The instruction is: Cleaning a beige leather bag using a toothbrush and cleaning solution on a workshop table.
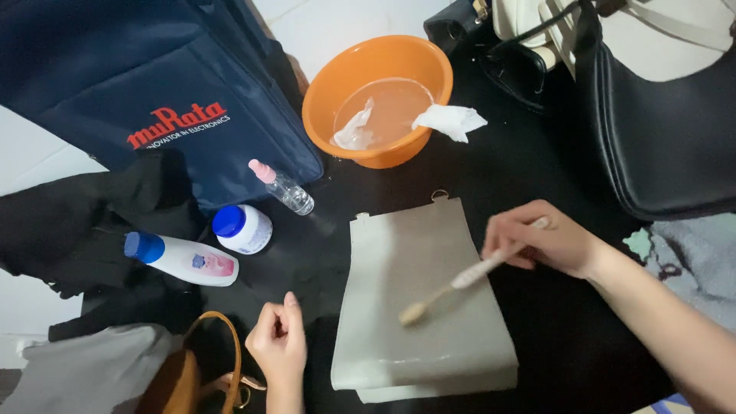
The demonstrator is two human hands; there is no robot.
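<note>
On the pale grey, glossy flat bag (425, 299), a toothbrush (460, 280) clamped in the right hand (540, 241), left hand (277, 341) loosely curled, empty.

bare black mat (537, 153) lies open between orange basin (376, 100) and grey bag (422, 299); bottles (230, 245) crowd the left.
</note>
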